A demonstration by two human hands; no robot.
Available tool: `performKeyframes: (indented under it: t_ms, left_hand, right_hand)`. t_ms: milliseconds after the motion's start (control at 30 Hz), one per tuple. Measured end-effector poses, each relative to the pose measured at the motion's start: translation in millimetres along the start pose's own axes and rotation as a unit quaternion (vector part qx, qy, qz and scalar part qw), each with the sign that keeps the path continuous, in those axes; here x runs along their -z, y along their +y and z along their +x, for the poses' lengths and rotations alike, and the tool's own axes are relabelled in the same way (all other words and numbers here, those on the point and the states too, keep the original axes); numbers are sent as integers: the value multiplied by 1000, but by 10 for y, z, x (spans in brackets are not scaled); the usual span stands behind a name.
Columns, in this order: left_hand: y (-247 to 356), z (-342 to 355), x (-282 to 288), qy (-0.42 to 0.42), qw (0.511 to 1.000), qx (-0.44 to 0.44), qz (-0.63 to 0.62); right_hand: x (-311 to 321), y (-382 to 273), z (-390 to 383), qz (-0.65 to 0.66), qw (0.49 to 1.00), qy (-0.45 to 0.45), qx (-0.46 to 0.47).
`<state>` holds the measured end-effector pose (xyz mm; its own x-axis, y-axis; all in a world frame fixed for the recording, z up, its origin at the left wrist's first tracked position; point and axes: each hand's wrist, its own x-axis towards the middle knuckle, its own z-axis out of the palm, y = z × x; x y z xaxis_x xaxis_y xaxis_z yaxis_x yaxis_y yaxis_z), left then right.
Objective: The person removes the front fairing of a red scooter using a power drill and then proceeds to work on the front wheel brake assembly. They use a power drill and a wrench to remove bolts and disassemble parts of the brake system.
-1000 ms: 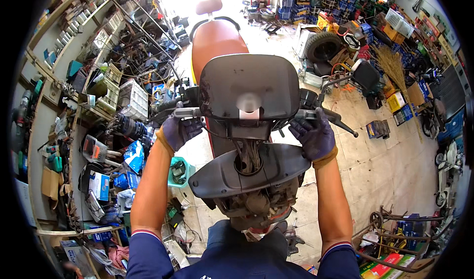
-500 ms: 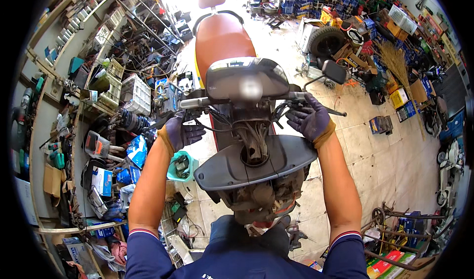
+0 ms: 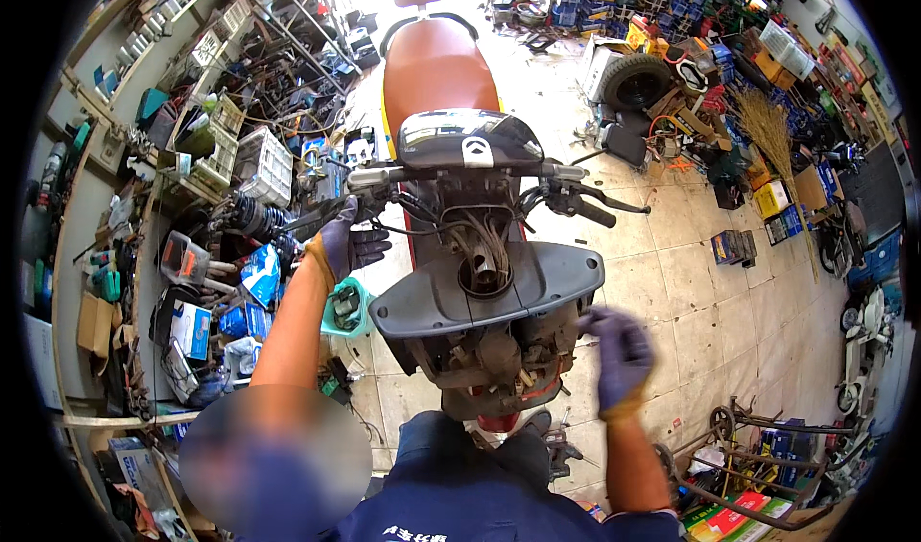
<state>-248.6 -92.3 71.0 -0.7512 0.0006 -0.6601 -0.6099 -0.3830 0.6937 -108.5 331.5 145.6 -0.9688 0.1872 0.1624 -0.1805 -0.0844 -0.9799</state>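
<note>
A scooter with an orange-brown seat (image 3: 439, 77) stands in front of me, its black dash housing (image 3: 436, 137) atop the handlebar (image 3: 566, 176). Exposed cables (image 3: 480, 240) run down into a dark grey front panel (image 3: 422, 307), above grimy front bodywork (image 3: 499, 365). My left hand (image 3: 350, 245), in a purple glove, is open just below the left end of the handlebar, thumb up at it and fingers spread. My right hand (image 3: 622, 360), also gloved, is low beside the panel's right side, blurred, its fingers partly curled; what they touch, if anything, is unclear.
Cluttered shelving and crates (image 3: 264, 168) line the left, with a teal basin (image 3: 345, 321) beside the scooter. At the right are a tire (image 3: 638, 89), straw broom (image 3: 767, 134), boxes (image 3: 734, 247) on the tiled floor (image 3: 710, 331) and a metal frame (image 3: 767, 465).
My right hand has left the handlebar area and moved down beside the front panel. The dash housing and handlebar appear higher in view. My left hand has risen slightly.
</note>
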Motion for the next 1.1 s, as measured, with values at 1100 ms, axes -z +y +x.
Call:
performKeyframes:
  t_ms: [1100]
  left_hand:
    - [-2466, -2234, -1107, 83, 938, -293, 168]
  right_hand:
    - [-164, 952, 36, -279, 948, -149, 18]
